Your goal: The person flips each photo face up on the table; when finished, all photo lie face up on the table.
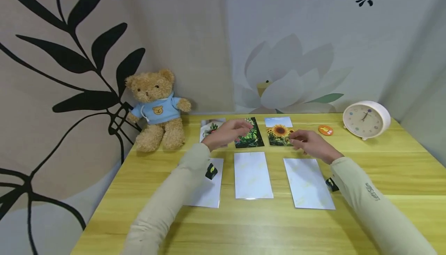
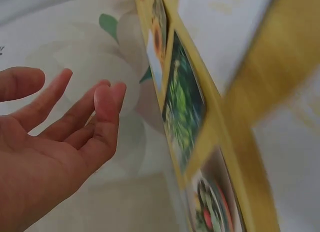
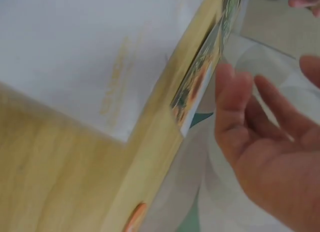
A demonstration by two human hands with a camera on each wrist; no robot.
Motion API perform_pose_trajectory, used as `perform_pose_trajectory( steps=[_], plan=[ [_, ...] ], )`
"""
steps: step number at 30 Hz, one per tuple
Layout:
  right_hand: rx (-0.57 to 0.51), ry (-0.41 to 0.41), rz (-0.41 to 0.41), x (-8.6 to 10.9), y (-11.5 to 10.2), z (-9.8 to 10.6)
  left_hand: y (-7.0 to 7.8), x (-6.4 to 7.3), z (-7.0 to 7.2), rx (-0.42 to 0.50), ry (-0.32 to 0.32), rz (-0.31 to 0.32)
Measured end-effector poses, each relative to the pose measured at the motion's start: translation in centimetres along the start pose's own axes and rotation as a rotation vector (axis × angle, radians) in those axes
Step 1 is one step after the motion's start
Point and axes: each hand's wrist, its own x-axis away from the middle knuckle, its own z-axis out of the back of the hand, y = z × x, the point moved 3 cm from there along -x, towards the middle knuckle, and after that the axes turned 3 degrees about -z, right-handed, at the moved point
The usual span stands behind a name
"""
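My left hand [image 1: 228,134] hovers over the back row of picture cards, between a pale card [image 1: 204,126] it partly covers and a dark green plant card [image 1: 258,135]. In the left wrist view its fingers [image 2: 107,104] are loosely bent with nothing between them. My right hand [image 1: 316,146] is at the right edge of a sunflower card [image 1: 278,131], overlapping it in the head view. Seen from the right wrist, that hand [image 3: 270,142] has relaxed fingers and holds nothing. Three white cards lie in front: left [image 1: 205,191], middle [image 1: 252,175] and right [image 1: 308,183].
A teddy bear [image 1: 158,110] in a blue top sits at the table's back left. At the back right stand a round white clock [image 1: 364,120] and a small orange disc [image 1: 325,130]. Behind the wooden table [image 1: 258,224] hangs a printed curtain [image 1: 195,42].
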Motion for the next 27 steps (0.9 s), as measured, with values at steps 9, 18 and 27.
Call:
perform_pose_trajectory(
  steps=[9,18,27],
  plan=[
    [0.104,-0.103,0.078,0.7,-2.2,-2.4,-2.3,4.3,2.4,0.110,0.048,0.057],
    [0.184,-0.106,0.198,0.8,-4.8,-4.8,-4.7,9.1,4.1,0.046,0.068,0.079],
    [0.182,-0.130,0.272,0.7,-7.2,-7.5,-6.4,14.8,5.8,-0.023,0.061,0.142]
  ],
)
